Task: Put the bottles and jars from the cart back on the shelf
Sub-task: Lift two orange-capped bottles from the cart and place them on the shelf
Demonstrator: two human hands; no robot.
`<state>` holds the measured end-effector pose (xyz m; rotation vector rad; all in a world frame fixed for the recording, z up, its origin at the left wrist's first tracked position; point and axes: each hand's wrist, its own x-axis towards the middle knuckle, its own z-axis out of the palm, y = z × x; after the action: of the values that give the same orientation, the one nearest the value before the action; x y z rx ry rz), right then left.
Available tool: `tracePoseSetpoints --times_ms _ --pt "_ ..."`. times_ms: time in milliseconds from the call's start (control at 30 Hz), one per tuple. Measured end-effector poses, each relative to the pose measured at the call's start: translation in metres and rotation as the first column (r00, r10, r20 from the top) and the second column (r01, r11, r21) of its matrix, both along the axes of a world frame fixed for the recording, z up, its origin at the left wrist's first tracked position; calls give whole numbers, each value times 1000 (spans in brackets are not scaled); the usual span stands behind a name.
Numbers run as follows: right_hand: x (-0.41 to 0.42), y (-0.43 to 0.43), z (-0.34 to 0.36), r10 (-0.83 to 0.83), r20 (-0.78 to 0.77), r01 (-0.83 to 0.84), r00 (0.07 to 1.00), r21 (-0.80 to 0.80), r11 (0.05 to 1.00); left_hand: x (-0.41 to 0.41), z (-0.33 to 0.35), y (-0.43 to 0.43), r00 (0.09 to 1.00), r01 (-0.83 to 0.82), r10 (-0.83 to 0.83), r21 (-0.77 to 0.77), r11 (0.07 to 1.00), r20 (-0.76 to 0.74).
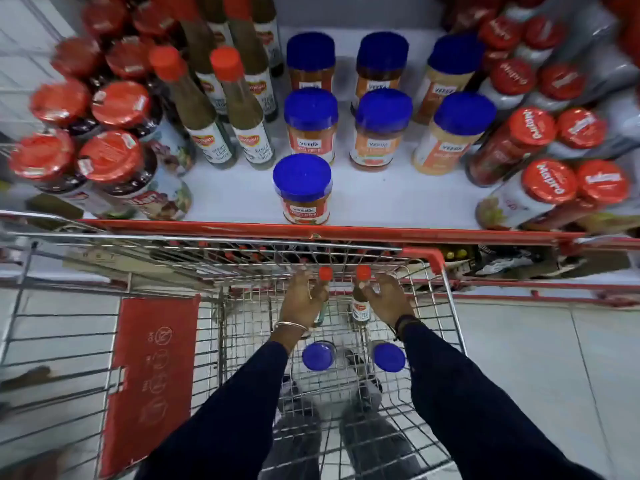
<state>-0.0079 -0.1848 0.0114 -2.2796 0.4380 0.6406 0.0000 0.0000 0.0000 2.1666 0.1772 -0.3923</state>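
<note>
Inside the wire cart [446,306], my left hand [301,301] is closed around a red-capped sauce bottle [325,274]. My right hand [388,297] grips a second red-capped sauce bottle [361,299] beside it. Both bottles stand upright near the cart's far end. Two blue-lidded jars [318,356] [389,357] sit on the cart floor between my forearms. On the white shelf [235,192] above stand several blue-lidded jars [303,187] and green chilli sauce bottles [242,109] with red caps.
Red-lidded jars [110,157] crowd the shelf's left side and red-lidded jars [549,183] lean at its right. A red shelf edge [346,232] runs just beyond the cart. The cart's red child-seat flap [152,375] hangs at left. Tiled floor [536,358] lies to the right.
</note>
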Motion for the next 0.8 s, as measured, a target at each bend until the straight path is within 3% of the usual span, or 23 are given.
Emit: tracePoseSetpoints --times_ms 67,233,433,567,800 --pt "6 2 -11 -68 -11 69 998 107 992 4 -14 -8 994 -84 77 -97 992 -75" --pt "11 2 -41 -162 3 156 987 248 956 11 -46 -23 965 -209 194 -71 975 -177" --pt "8 -3 -55 -315 -23 287 949 481 829 12 -61 -30 983 -178 182 122 976 -17" --pt "5 -8 -54 -320 28 275 947 449 850 7 -58 -27 987 -162 160 111 981 22" --pt "-14 -1 -22 -198 173 155 965 232 960 -19 -28 0 982 -122 123 -12 992 146"
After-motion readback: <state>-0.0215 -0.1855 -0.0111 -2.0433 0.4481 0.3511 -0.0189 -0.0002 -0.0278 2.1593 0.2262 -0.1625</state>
